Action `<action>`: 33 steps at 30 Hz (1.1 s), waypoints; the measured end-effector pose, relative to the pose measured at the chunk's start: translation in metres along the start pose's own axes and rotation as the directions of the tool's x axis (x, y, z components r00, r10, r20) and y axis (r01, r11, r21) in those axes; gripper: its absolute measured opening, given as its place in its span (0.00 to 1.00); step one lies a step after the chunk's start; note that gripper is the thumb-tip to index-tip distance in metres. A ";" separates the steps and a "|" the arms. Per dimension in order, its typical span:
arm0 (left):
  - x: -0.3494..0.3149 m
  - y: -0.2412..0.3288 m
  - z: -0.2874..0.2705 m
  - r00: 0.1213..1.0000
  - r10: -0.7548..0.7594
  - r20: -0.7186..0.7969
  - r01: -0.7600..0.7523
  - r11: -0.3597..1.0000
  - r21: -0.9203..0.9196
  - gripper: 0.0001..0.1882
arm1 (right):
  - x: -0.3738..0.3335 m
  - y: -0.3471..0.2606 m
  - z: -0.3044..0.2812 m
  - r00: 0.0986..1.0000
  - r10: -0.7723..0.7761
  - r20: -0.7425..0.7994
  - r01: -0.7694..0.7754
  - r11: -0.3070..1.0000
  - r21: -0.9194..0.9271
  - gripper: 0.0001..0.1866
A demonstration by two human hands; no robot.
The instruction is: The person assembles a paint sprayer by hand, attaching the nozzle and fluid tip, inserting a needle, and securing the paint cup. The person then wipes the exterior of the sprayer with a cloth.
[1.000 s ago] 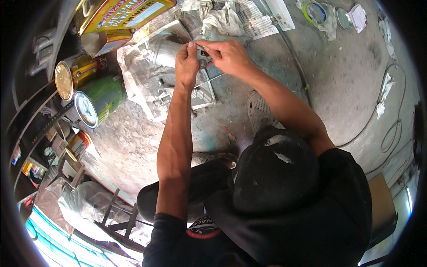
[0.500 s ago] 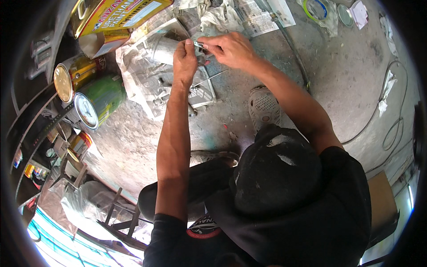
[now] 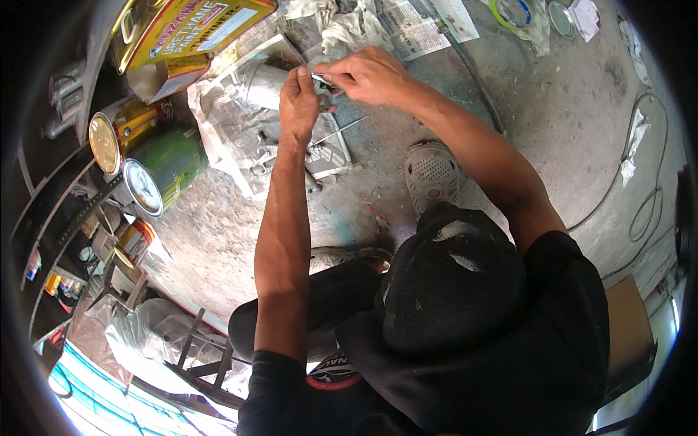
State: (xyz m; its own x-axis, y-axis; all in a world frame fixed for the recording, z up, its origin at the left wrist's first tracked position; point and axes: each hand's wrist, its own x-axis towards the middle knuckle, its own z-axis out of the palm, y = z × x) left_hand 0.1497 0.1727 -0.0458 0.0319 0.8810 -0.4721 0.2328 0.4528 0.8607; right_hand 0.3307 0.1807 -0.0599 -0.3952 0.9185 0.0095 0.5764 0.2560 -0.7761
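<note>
Both hands meet above a newspaper sheet [image 3: 336, 156] on the floor. My left hand [image 3: 299, 103] is closed, its thumb and fingers pinching a small shiny metal part [image 3: 318, 78] whose exact kind I cannot make out. From the right, my right hand [image 3: 372, 77] is closed in a pinch on the same part. Beneath and left of the hands lies a grey cylindrical container [image 3: 262, 86]. Several small metal pieces lie on the paper near my left wrist, with a thin rod [image 3: 340, 131] just right of them. Something dark below the fingertips is partly hidden.
A yellow rectangular tin [image 3: 200, 33] stands far left, above a gold-lidded can [image 3: 105, 143] and a green can [image 3: 163, 171]. Whitish rags [image 3: 356, 30] lie beyond the hands. A hose [image 3: 472, 69] runs along the floor at right; a thin cable [image 3: 658, 192] lies farther right.
Both hands have shifted slightly left, still pinching the small metal part. The part now shows at a slightly different angle between the fingers.
</note>
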 end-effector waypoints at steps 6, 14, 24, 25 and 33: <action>-0.002 0.001 0.001 0.999 -0.013 0.040 0.015 0.999 -0.045 0.21 | 0.003 0.004 0.003 0.999 0.008 0.031 -0.008 1.000 -0.010 0.19; -0.001 0.001 0.004 1.000 -0.025 0.006 0.025 1.000 -0.010 0.20 | 0.000 -0.001 0.004 1.000 0.001 -0.021 0.000 1.000 0.009 0.26; -0.002 0.003 0.006 1.000 0.009 0.004 -0.009 1.000 0.019 0.21 | 0.001 -0.007 0.001 0.997 0.076 0.003 -0.076 0.996 0.049 0.22; -0.002 0.002 0.006 1.000 0.017 0.012 -0.017 1.000 0.004 0.21 | 0.003 -0.006 -0.002 0.995 0.099 0.033 -0.100 0.993 0.058 0.21; -0.005 -0.004 0.006 0.999 0.035 -0.012 -0.035 0.997 0.072 0.23 | 0.024 -0.014 -0.018 0.995 -0.045 0.090 0.064 0.973 -0.221 0.23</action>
State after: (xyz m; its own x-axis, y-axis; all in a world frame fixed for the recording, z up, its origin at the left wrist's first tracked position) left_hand 0.1538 0.1652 -0.0482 0.0284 0.8980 -0.4390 0.3013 0.4110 0.8604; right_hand 0.3262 0.2046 -0.0375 -0.4831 0.8755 -0.0122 0.6940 0.3744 -0.6149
